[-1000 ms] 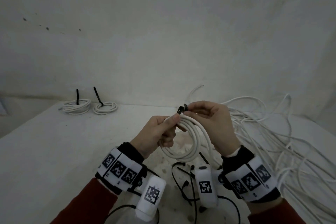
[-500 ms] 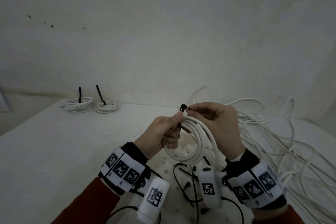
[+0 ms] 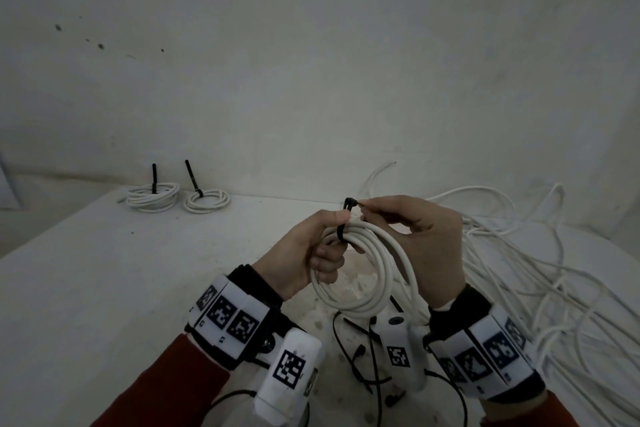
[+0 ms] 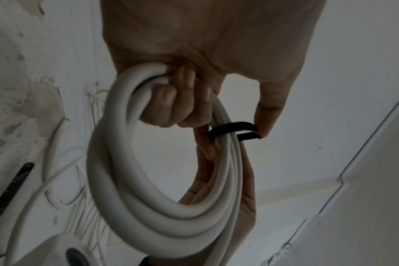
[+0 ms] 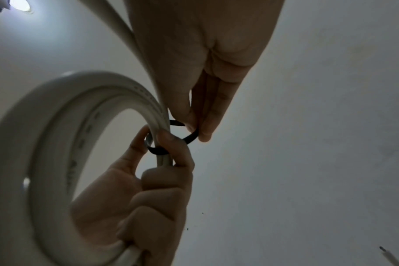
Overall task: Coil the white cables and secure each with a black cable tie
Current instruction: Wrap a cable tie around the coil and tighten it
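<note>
Coiled white cable half-tied, loop not yet cinched

Head view: the coiled white cable [image 3: 363,274] hangs at frame centre, above the table [image 3: 104,281]. The left hand [image 3: 304,253] curls round its upper turns; the right hand [image 3: 412,236] pinches the black cable tie [image 3: 343,222] that wraps them. Risk, as I judge it: if the left grip loosens during the pull, the turns could spring apart and escape the loop. The loose white cables [image 3: 554,270] fill the right of the frame and could snag the hanging coil. Two tied coils [image 3: 152,196] sit at upper left; bare tabletop lies left of the hands, with spare black ties [image 3: 349,350] below them.

Left wrist view: fingers [image 4: 169,100] clamp the bundle, and the tie forms a slack loop right of centre. Whether its tip has entered the head I cannot tell.

Right wrist view: thumb and fingertips [image 5: 205,133] close on the tie at centre. A slipping pinch would let the loop open.
</note>
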Demonstrator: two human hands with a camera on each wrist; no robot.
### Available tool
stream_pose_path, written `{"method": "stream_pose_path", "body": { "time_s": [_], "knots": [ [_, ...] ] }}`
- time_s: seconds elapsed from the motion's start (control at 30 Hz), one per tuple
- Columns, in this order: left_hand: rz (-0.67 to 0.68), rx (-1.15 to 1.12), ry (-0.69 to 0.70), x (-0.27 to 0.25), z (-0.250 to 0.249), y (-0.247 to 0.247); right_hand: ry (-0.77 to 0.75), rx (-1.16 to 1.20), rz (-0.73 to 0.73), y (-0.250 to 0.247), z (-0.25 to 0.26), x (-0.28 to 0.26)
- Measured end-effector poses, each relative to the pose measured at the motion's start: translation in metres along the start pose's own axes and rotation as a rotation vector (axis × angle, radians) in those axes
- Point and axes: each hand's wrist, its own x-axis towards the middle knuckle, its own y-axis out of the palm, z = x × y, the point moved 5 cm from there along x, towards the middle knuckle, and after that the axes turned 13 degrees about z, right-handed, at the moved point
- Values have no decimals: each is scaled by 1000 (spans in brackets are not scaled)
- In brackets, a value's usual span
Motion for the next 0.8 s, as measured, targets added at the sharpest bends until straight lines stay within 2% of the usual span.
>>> {"method": "stream_pose_path", "body": {
  "time_s": [0.1, 0.17, 0.27, 0.33, 0.4, 0.5, 0.63, 0.7, 0.8],
  "knots": [
    [-30, -4, -3, 2, 3, -1, -101, -85, 10, 1, 8, 0],
    [-15, -77, 9, 2, 5, -2, -117, -53, 48, 1, 7, 2],
    [-17, -82, 49, 1, 1, -5, 9, 180, 111, 3, 1, 4],
    [-39, -40, 61, 0, -2, -5, 117, 356, 76, 5, -1, 3],
    [-66, 4, 64, -1, -4, -4, 169, 432, -2, 2, 0, 2],
    [-116, 27, 60, -1, -2, -4, 121, 396, -47, -2, 6, 1],
    [-198, 24, 50, -2, -1, -5, 71, 288, 32, -1, 7, 0],
    [-307, 214, 139, -6, -9, -9, 109, 305, 137, -4, 1, 4],
    [-513, 805, 352, -17, -26, -15, 213, 145, 186, -13, -11, 8]
  ]
}}
